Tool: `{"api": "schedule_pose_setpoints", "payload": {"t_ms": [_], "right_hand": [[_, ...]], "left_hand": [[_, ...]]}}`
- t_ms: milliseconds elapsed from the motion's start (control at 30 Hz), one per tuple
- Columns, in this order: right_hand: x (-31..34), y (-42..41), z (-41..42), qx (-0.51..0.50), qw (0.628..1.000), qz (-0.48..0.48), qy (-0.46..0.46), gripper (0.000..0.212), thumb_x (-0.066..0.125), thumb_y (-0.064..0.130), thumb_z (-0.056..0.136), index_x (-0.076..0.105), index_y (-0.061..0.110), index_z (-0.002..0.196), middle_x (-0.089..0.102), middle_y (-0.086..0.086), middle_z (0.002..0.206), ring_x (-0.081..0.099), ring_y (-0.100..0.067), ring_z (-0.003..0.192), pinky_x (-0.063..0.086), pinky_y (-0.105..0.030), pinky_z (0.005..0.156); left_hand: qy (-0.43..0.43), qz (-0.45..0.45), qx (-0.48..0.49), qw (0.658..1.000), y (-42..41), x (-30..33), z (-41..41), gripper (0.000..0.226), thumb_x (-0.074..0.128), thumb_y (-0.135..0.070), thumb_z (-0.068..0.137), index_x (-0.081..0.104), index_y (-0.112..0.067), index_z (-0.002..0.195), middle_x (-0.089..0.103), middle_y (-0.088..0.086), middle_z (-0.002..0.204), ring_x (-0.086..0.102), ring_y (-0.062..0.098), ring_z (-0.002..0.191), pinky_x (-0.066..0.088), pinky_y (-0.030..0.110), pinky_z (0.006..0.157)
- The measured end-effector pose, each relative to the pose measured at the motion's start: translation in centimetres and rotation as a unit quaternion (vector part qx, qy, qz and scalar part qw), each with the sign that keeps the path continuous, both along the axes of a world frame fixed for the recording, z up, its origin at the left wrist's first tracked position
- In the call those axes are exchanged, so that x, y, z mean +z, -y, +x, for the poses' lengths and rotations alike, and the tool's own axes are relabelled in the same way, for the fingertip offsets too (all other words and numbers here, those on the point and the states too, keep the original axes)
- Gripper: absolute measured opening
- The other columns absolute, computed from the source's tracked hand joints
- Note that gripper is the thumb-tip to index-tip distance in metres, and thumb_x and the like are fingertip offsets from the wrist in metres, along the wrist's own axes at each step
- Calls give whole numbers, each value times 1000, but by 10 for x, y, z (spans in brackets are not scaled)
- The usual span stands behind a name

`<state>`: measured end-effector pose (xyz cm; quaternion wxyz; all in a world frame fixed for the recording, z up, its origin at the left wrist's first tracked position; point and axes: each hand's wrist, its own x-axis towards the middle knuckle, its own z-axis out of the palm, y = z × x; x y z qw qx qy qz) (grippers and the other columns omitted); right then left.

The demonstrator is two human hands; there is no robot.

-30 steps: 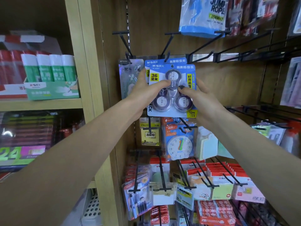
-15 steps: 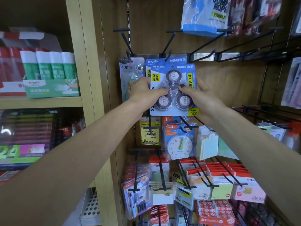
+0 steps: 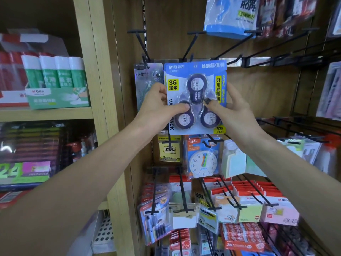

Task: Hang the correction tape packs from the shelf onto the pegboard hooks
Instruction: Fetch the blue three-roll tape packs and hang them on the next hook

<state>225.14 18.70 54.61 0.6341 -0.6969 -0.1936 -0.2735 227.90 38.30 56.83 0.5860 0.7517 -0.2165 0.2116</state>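
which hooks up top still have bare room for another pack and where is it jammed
Bare: the hook above the blue correction tape pack and the long hooks right of it, under the jump rope bag. Crowded: the lower hooks, full of sticky-note packs.

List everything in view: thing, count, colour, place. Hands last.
correction tape pack: one held, blue card with three dark tapes, at the top hook row, centre
grey carded pack: one, grey, hanging just left of it
empty hooks: several, black, upper row
jump rope bag: one, blue and white, top right
glue stick box: one, green and white, left shelf
toy clock pack: one, blue with white dial, below the held pack
yellow sticky pack: one, yellow, left of the clock
sticky note packs: many, red-topped, lower hooks
left hand: grips the pack's left edge
right hand: thumb on the front, fingers behind the right edge
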Motion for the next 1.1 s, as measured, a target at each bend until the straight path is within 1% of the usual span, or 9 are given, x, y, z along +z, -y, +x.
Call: {"api": "schedule_pose_setpoints", "payload": {"t_ms": [167, 367, 567, 667, 733, 833, 900, 1000, 1100], "right_hand": [[15, -6, 1, 0, 999, 7, 38, 47, 68, 14, 102, 57, 35, 143, 81, -1, 117, 79, -21, 104, 65, -45, 91], [23, -10, 15, -16, 1000, 21, 13, 43, 71, 19, 98, 63, 36, 136, 81, 0, 116, 78, -23, 107, 61, -53, 99], [21, -9, 19, -23, 999, 26, 1, 39, 71, 17, 99, 65, 36, 133, 82, 3, 114, 80, -19, 102, 64, -41, 94], [20, -10, 28, -36, 999, 37, -11, 32, 74, 18, 97, 67, 40, 119, 82, 0, 111, 80, -21, 101, 63, -44, 96], [19, -12, 37, -43, 998, 36, -19, 29, 74, 19, 96, 67, 42, 112, 82, -1, 112, 79, -23, 104, 62, -47, 99], [19, -15, 55, -60, 998, 21, -22, 27, 73, 23, 96, 66, 46, 109, 81, 5, 112, 78, -18, 105, 60, -47, 103], [21, -16, 65, -80, 996, 6, -23, 25, 72, 26, 97, 65, 45, 112, 80, 9, 111, 77, -12, 103, 59, -41, 103], [21, -15, 74, -98, 995, -17, -19, 29, 68, 26, 100, 62, 44, 123, 77, 16, 106, 73, -1, 98, 59, -25, 92], [21, -12, 75, -111, 993, -36, -14, 34, 65, 24, 102, 60, 40, 131, 73, 23, 100, 66, 12, 89, 51, -5, 73]], "left_hand": [[49, -13, -1, 999, -2, 13, -3, 44, 87, -14, 83, 50, -22, 105, 74, 5, 110, 72, 8, 88, 59, 17, 72], [39, -17, 10, 999, -1, 23, 2, 46, 87, -16, 84, 51, -17, 112, 73, 4, 111, 71, 6, 87, 58, 12, 65], [35, -3, 20, 999, 0, 19, 8, 45, 89, -19, 82, 51, -20, 106, 75, 5, 110, 75, 16, 96, 63, 32, 83], [40, -9, 25, 999, 1, 16, 15, 47, 87, -18, 85, 49, -17, 114, 71, -2, 99, 72, 10, 87, 61, 30, 82], [75, 19, 53, 996, 3, 12, 24, 52, 84, -17, 87, 44, -17, 120, 68, -9, 91, 70, 7, 84, 59, 29, 79], [118, 66, 86, 987, 8, 9, 38, 63, 81, -22, 86, 38, -21, 133, 72, 0, 101, 73, 19, 92, 60, 41, 85], [130, 103, 115, 979, 12, 11, 47, 65, 78, -24, 88, 38, -23, 139, 69, 6, 102, 69, 23, 85, 57, 43, 78], [144, 151, 151, 966, 16, 14, 57, 61, 76, -21, 92, 40, -22, 142, 59, 5, 97, 58, 14, 70, 45, 36, 68], [147, 169, 158, 962, 19, 12, 61, 60, 76, -23, 92, 40, -25, 141, 62, 11, 112, 66, 25, 80, 55, 45, 75]]}}
